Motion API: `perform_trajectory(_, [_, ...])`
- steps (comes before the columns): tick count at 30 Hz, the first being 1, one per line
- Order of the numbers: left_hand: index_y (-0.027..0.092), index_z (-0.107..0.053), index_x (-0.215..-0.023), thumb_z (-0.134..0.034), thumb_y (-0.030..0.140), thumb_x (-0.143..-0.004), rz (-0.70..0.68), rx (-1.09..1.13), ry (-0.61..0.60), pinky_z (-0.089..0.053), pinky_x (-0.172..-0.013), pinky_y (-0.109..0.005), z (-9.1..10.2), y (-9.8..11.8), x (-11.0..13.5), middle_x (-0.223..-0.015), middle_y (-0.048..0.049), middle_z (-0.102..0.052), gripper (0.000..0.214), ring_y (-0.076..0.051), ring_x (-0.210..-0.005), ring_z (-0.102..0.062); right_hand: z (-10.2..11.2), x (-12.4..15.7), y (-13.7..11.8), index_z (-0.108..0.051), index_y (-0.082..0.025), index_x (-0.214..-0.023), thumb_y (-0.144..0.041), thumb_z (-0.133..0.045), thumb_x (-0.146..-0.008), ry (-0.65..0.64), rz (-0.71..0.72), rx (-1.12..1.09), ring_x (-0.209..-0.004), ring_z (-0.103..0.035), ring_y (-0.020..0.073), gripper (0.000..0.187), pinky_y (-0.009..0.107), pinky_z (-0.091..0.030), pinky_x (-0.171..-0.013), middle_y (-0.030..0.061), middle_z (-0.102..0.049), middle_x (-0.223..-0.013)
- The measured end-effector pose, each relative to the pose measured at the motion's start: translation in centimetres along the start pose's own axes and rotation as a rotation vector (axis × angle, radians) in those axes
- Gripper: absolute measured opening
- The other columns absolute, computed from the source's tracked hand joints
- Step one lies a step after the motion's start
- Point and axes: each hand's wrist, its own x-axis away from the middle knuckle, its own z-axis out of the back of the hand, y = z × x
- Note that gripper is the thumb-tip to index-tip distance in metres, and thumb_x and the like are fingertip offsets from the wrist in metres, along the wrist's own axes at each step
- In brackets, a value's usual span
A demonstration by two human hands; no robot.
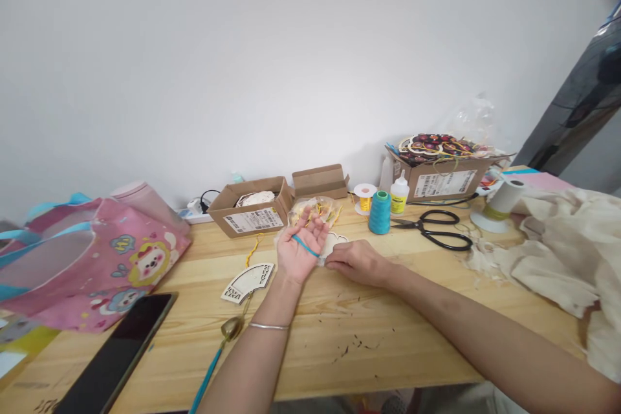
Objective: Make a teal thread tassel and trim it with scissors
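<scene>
My left hand [301, 252] is palm up over the table, its fingers apart and slightly curled. A band of blue thread [306, 246] crosses its palm. Close beside it, my right hand [361, 262] is closed in a pinch at the end of that band; its fingertips partly hide the grip. Behind my hands lie a clear bag with yellow cords [320, 210] and a pale wooden scalloped piece [334, 242]. A blue thread cone [380, 213] stands behind my right hand. To the left of my left hand lies a fan-shaped wooden piece [248, 283] with a yellow cord and a gold-and-blue tassel [231, 328].
At the back stand an open cardboard box [250, 207], a glue bottle [399, 194], a yellow thread spool [364, 198] and a filled box [436, 174]. Black-handled scissors [439, 229] and beige cloth [557, 246] lie right; a phone [119, 352] and pink bag [111, 259] left.
</scene>
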Motion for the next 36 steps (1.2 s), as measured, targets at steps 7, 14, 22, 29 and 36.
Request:
perform_trajectory(7, [0.014, -0.059, -0.096, -0.038, 0.025, -0.077, -0.051, 0.046, 0.026, -0.039, -0.09, -0.039, 0.8, 0.2, -0.7, -0.087, -0.0081, -0.063, 0.03, -0.017, -0.087, -0.059, 1.5, -0.1, -0.9, -0.06, -0.017, -0.072, -0.023, -0.04, -0.085, 0.102, 0.144, 0.371, -0.055, -0.045, 0.007, 0.025, 0.021, -0.022, -0.048, 0.0002, -0.056, -0.064])
perform_trajectory(14, [0.011, -0.056, -0.101, -0.036, 0.047, -0.081, 0.206, -0.129, 0.006, -0.045, -0.075, -0.033, 0.0, -0.8, -0.4, -0.084, -0.0126, -0.064, 0.046, -0.019, -0.078, -0.061, 3.4, -0.3, -1.7, -0.055, -0.016, -0.068, -0.021, -0.037, -0.085, 0.166, 0.271, 0.482, -0.058, -0.044, 0.0085, 0.025, 0.023, -0.019, -0.046, 0.0011, -0.055, -0.066])
perform_trajectory(22, [0.013, -0.057, -0.101, -0.032, 0.07, -0.068, 0.443, -0.254, -0.141, -0.045, -0.075, -0.036, 0.1, -3.0, 0.7, -0.081, -0.0117, -0.065, 0.071, -0.024, -0.085, -0.06, 4.5, -0.2, -2.2, -0.055, -0.016, -0.074, -0.02, -0.036, -0.088, 0.065, 0.231, 0.503, -0.062, -0.044, 0.01, 0.023, 0.024, -0.021, -0.05, 0.0006, -0.053, -0.067])
perform_trajectory(29, [0.013, -0.064, -0.083, -0.058, 0.044, -0.069, 0.518, -0.468, -0.34, -0.039, -0.085, -0.04, -0.2, -3.7, 1.6, -0.081, -0.0104, -0.066, 0.034, -0.028, -0.101, -0.054, 4.1, -0.2, -2.0, -0.059, -0.02, -0.076, -0.029, -0.04, -0.086, 0.094, 0.202, 0.412, -0.055, -0.04, 0.0076, 0.023, 0.023, -0.017, -0.046, -0.0015, -0.052, -0.067])
perform_trajectory(36, [0.015, -0.064, -0.092, -0.065, 0.018, -0.06, 0.51, -0.521, -0.441, -0.034, -0.091, -0.045, 1.0, -3.3, 1.5, -0.095, -0.0071, -0.064, 0.032, -0.028, -0.106, -0.05, 4.2, -0.4, -1.9, -0.062, -0.019, -0.075, -0.032, -0.048, -0.083, 0.112, 0.151, 0.153, -0.06, -0.049, 0.0067, 0.021, 0.019, -0.026, -0.048, -0.0013, -0.058, -0.067])
